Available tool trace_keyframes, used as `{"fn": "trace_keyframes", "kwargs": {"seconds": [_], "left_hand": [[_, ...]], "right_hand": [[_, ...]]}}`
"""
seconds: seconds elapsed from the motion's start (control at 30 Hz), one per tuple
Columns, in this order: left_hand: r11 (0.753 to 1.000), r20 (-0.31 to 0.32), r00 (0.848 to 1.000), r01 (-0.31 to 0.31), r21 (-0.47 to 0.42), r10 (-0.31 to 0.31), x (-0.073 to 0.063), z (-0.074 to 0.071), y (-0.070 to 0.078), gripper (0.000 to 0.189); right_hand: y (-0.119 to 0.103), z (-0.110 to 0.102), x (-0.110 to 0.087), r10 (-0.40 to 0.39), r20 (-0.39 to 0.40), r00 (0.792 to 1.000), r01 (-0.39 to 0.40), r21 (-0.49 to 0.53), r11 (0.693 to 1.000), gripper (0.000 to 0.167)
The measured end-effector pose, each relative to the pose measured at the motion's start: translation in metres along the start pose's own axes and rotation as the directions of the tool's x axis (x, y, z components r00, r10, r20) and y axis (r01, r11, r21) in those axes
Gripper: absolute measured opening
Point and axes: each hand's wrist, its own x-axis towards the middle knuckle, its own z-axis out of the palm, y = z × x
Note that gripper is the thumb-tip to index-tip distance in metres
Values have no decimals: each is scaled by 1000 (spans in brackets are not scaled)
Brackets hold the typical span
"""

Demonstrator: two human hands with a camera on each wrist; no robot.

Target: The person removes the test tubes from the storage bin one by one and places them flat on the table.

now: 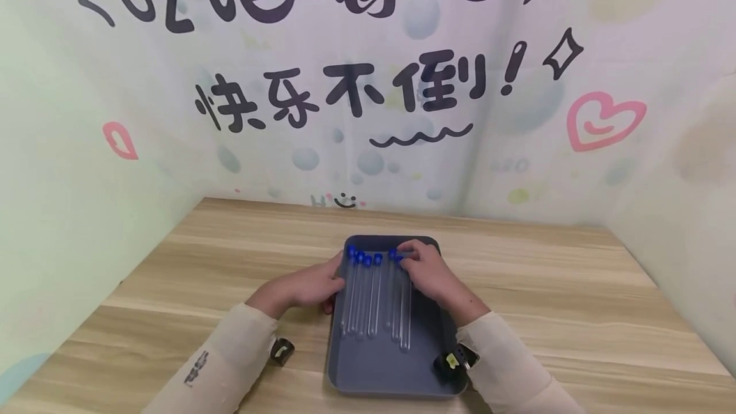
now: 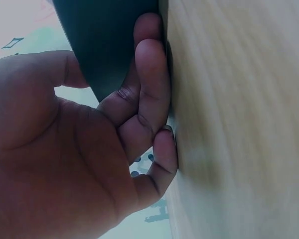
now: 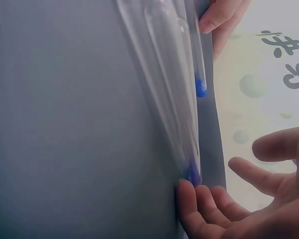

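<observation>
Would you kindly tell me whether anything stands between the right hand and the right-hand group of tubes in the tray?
Nothing visible does: the right hand is at the blue caps of those tubes, and the left hand grips the left side of the tray, away from them.

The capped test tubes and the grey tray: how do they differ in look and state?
The test tubes are clear with blue caps; the tray is dark grey and opaque. Each tube is slim; the tray is broad with rounded corners. The tubes lie inside the tray, while the left hand grips the tray's side. Both are longer than wide.
</observation>
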Motion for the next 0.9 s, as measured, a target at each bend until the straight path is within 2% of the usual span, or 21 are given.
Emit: {"fn": "trace_keyframes", "kwargs": {"seconds": [0.2,0.33,0.43,0.6,0.7,0.9], "left_hand": [[1000,4,1000,4,-6,-4,-1,0,0,68],[1000,4,1000,2,-5,-2,-1,-1,0,69],[1000,6,1000,2,-2,-2,0,-1,0,69],[1000,12,1000,8,-13,-8,0,-1,-1,68],[1000,12,1000,6,-16,-6,0,-1,-1,67],[1000,9,1000,9,-2,-9,0,-1,0,66]], "right_hand": [[-1,0,-1,48,34,998,-51,108,993,40],[-1,-1,-1,98,92,991,-118,240,964,42],[-2,-3,-1,124,118,985,-154,302,941,43],[-2,-3,-1,130,139,982,-170,341,924,44],[0,-2,0,115,148,982,-160,337,928,46],[7,-1,3,66,152,986,-113,321,940,70]]}}
